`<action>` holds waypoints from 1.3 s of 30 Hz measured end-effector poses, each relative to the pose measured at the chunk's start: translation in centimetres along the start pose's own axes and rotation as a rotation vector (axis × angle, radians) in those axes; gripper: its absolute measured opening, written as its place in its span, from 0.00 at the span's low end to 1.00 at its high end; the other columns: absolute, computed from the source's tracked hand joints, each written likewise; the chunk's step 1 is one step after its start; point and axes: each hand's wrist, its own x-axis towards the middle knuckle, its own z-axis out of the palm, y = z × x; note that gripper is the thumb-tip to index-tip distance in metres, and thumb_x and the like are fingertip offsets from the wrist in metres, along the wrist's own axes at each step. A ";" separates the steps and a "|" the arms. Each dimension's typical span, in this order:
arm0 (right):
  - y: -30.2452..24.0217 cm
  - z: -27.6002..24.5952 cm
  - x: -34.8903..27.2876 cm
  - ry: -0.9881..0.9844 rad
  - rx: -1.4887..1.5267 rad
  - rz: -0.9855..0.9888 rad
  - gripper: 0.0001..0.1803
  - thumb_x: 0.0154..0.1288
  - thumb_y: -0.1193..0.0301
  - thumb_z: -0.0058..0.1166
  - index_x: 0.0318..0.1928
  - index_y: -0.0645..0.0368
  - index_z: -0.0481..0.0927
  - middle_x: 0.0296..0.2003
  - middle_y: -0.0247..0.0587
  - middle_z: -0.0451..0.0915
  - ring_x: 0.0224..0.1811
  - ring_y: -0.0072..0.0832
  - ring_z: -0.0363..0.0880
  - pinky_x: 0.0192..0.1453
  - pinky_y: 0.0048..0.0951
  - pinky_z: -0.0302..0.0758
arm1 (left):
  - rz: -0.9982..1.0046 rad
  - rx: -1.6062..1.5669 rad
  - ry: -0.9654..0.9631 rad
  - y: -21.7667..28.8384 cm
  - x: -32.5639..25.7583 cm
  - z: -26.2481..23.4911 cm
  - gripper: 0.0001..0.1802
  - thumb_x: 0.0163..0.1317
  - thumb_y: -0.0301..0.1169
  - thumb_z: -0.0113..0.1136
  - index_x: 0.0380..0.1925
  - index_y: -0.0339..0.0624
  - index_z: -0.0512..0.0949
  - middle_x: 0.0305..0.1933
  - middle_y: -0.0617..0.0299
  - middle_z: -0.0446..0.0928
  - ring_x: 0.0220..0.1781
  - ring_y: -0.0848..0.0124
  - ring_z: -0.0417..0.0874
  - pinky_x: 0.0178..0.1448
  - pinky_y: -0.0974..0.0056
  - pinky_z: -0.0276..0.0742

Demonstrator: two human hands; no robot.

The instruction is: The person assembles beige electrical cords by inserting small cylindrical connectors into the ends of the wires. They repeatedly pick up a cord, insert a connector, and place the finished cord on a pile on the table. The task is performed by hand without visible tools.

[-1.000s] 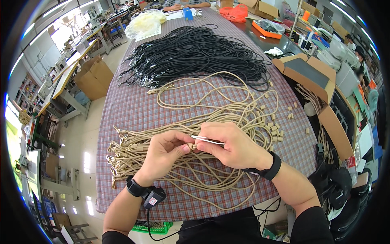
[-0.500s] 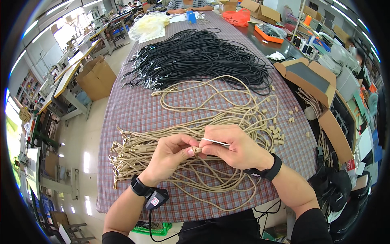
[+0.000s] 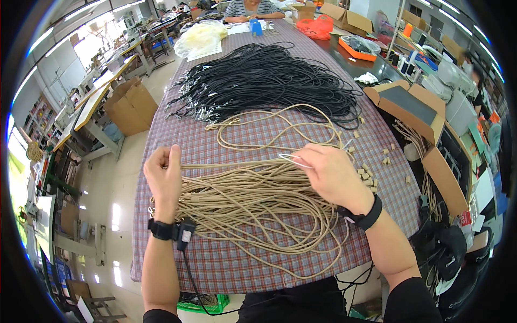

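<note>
Beige cords (image 3: 258, 204) lie in a long bundle across the checked tablecloth (image 3: 301, 269). At the bundle's left end my left hand (image 3: 163, 177) is closed with the thumb up, gripping one beige cord (image 3: 215, 164) that stretches to the right; its end is hidden in the fingers. Above the right part of the bundle, my right hand (image 3: 336, 175) pinches a thin white loop (image 3: 293, 159), perhaps wire. A pale tip shows beyond that hand. Small beige tubular pieces (image 3: 367, 175) are scattered just right of it.
A large heap of black cords (image 3: 258, 81) with metal clasps lies farther up the table. Behind it are a pale plastic bag (image 3: 202, 37) and a person (image 3: 253, 9) seated at the far end. An open cardboard box (image 3: 406, 107) stands along the right edge.
My hands were together over the middle of the bundle and are now apart. The left moved left and up to the cord ends; the right moved right and up with the white loop.
</note>
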 end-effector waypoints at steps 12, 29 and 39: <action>1.8 -1.3 0.3 0.024 0.207 0.097 0.17 0.83 0.63 0.60 0.41 0.66 0.87 0.43 0.46 0.81 0.43 0.47 0.83 0.49 0.45 0.78 | 0.138 0.764 -0.038 -3.0 0.8 -3.3 0.06 0.61 0.27 0.64 0.30 0.35 0.84 0.35 0.43 0.86 0.43 0.42 0.87 0.51 0.42 0.81; 2.1 -0.1 -0.2 0.217 -0.096 -0.068 0.08 0.78 0.65 0.60 0.41 0.52 0.86 0.37 0.35 0.81 0.41 0.37 0.85 0.49 0.41 0.78 | 0.621 0.246 -0.394 2.4 -1.1 4.5 0.21 0.63 0.19 0.67 0.57 0.36 0.82 0.56 0.47 0.84 0.66 0.47 0.80 0.72 0.48 0.75; 2.2 -0.6 -0.3 0.222 0.032 -0.144 0.04 0.75 0.70 0.63 0.45 0.56 0.86 0.37 0.35 0.81 0.38 0.38 0.86 0.40 0.40 0.81 | 0.700 0.526 -0.629 3.9 2.1 9.2 0.11 0.67 0.20 0.62 0.49 0.38 0.82 0.50 0.51 0.82 0.61 0.47 0.80 0.64 0.48 0.78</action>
